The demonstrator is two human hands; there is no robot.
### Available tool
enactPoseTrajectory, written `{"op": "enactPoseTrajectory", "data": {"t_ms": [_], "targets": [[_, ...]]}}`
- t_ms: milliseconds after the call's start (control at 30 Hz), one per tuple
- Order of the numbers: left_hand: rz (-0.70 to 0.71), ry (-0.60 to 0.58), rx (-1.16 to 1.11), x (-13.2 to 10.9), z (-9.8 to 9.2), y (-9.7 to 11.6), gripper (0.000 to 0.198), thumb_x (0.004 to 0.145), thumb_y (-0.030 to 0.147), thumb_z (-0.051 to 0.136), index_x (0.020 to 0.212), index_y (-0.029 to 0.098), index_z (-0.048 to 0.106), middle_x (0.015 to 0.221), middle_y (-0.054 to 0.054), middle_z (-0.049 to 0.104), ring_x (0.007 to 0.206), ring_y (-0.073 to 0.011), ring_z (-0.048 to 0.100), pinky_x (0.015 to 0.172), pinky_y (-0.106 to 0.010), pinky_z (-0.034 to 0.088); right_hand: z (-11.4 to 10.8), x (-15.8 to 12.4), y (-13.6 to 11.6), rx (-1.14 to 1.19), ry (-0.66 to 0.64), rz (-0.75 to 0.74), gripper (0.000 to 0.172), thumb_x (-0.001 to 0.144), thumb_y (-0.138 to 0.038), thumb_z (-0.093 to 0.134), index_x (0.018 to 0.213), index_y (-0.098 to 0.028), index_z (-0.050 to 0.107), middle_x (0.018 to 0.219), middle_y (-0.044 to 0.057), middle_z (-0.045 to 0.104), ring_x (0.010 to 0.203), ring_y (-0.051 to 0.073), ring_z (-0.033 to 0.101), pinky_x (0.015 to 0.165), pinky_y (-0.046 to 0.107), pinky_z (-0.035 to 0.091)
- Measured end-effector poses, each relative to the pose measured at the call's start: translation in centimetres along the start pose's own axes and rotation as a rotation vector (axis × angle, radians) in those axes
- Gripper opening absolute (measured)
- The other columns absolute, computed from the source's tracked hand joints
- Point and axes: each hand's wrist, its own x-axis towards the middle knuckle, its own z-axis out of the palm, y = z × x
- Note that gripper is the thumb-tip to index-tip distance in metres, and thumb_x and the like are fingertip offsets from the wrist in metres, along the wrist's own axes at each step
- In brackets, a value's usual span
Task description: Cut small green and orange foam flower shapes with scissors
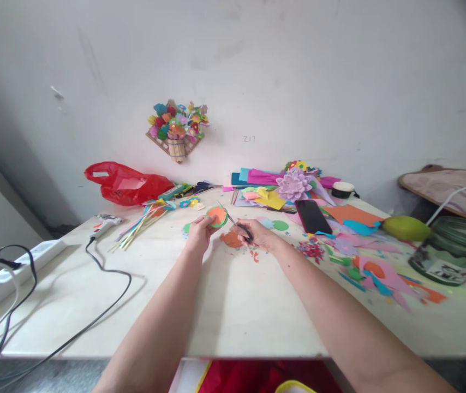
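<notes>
Pinched in my left hand (201, 232) are round paper pieces (217, 216), orange in front with a green edge showing behind. Scissors (243, 230) with dark handles sit in my right hand (257, 233), fingers wrapped round them. Their blades point up and left, close to the edge of the round pieces; whether they touch I cannot tell. Under the scissors, an orange paper piece (231, 239) lies on the table among small orange scraps (254, 255). Light blue and green paper circles (280, 225) lie just beyond my right hand.
On the left are a glue gun (106, 225) with a trailing cord, a power strip (32, 259), paper strips (137, 232) and a red plastic bag (129, 183). To the right lie a phone (313, 216), coloured scraps (384, 275), a purple flower (294, 184) and a glass jar (454, 251).
</notes>
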Motion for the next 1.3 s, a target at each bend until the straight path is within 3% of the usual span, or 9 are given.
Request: {"op": "enactPoseTrajectory", "data": {"t_ms": [300, 633, 1300], "targets": [[-0.001, -0.001, 0.020, 0.2, -0.2, 0.1, 0.020, 0.047, 0.018, 0.076, 0.058, 0.014, 0.061, 0.060, -0.003, 0.066, 0.060, -0.0159, 0.063, 0.067, -0.032, 0.052, -0.4, 0.0, -0.1, 0.063, -0.038, 0.079, 0.022, 0.077, -0.038, 0.057, 0.077, -0.016, 0.054, 0.046, -0.005, 0.050, 0.033, 0.006, 0.040, 0.033, 0.019, 0.018], [0.001, -0.005, 0.017, 0.3, -0.3, 0.2, 0.020, 0.048, 0.018, 0.077, 0.060, 0.014, 0.061, 0.062, -0.003, 0.067, 0.061, -0.0159, 0.063, 0.068, -0.032, 0.052, -0.5, 0.1, -0.1, 0.056, -0.026, 0.069, 0.014, 0.077, -0.029, 0.052, 0.077, -0.016, 0.055, 0.045, -0.004, 0.049, 0.033, 0.007, 0.039, 0.036, 0.019, 0.023], [0.024, -0.021, 0.063, -0.7, 0.7, -0.2, 0.029, 0.048, 0.022, 0.076, 0.050, 0.017, 0.048, 0.056, 0.001, 0.060, 0.057, -0.0131, 0.059, 0.065, -0.033, 0.053, 0.4, -0.5, -0.9, 0.013, 0.050, -0.033, 0.023, 0.067, -0.035, 0.065, 0.075, -0.016, 0.054, 0.046, -0.007, 0.046, 0.036, 0.006, 0.039, 0.035, 0.019, 0.024]]}}
